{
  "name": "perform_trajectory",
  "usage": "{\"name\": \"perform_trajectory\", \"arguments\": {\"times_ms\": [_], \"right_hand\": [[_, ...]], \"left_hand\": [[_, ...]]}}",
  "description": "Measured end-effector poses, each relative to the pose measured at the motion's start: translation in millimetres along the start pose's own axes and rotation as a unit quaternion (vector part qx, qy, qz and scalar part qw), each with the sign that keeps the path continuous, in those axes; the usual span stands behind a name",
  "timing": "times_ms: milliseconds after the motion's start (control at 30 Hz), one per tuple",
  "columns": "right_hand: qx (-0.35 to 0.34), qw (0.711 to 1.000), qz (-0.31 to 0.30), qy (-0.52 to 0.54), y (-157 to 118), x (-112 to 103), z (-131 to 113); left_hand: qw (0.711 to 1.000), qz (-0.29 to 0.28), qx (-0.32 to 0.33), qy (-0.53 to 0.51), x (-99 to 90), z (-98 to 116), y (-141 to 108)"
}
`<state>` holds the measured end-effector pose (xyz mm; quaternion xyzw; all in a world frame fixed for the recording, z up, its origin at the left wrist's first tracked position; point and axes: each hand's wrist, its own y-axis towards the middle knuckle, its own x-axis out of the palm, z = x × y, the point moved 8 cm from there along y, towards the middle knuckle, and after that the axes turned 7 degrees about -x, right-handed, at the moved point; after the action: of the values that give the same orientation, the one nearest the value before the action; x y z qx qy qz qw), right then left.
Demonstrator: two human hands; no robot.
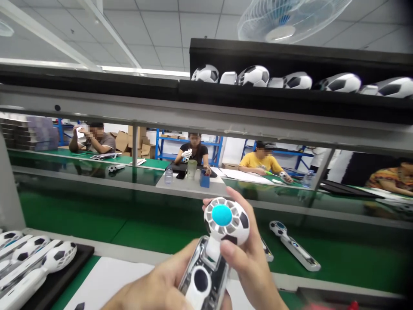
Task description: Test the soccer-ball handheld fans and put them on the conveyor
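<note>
A handheld fan [222,217] with a black-and-white football-patterned head and a blue round centre is held up in front of me, tilted. My left hand [161,280] is closed around its handle, which looks clear-sided with a dark oval on the front. My right hand [250,254] grips the head, thumb on the lower front and fingers behind. The fan's lower end runs out of view. Beneath my hands lies a white sheet [109,280] on the bench.
Left, a black tray [80,254] holds several similar fans. On the green belt ahead lies another fan [295,247], with a second partly behind my right hand. Overhead, a shelf [290,101] carries several fans. Co-workers sit across the line, near a bottle [168,176] and a blue box [204,178].
</note>
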<state>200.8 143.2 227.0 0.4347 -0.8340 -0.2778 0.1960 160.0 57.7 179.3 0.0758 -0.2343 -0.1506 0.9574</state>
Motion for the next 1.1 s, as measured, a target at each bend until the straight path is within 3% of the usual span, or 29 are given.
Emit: {"name": "perform_trajectory", "arguments": {"times_ms": [67, 167, 300, 467, 800, 1100], "right_hand": [[-0.003, 1.000, 0.017, 0.008, -1.8, -0.5, -3.8], [-0.006, 0.999, 0.029, -0.036, -2.3, -3.0, -5.3], [0.023, 0.997, 0.011, -0.070, 1.5, -3.5, 4.1], [0.088, 0.996, 0.008, -0.021, 2.5, 3.6, 17.7], [0.011, 1.000, 0.018, 0.020, 3.5, 7.8, 5.5], [0.018, 0.999, 0.042, -0.002, 4.2, 5.1, 7.7]], "left_hand": [[0.994, -0.033, 0.020, -0.101, 4.4, -3.5, 3.8], [0.991, -0.014, 0.033, -0.129, -1.0, -4.1, 3.3], [0.994, 0.033, 0.039, -0.096, -6.5, 1.4, -1.0], [0.991, 0.125, 0.008, 0.047, -12.8, -3.9, -2.3], [0.988, 0.113, -0.036, 0.094, -8.5, -10.2, -7.9], [0.991, 0.123, -0.017, 0.049, -6.3, -6.2, -5.2]]}}
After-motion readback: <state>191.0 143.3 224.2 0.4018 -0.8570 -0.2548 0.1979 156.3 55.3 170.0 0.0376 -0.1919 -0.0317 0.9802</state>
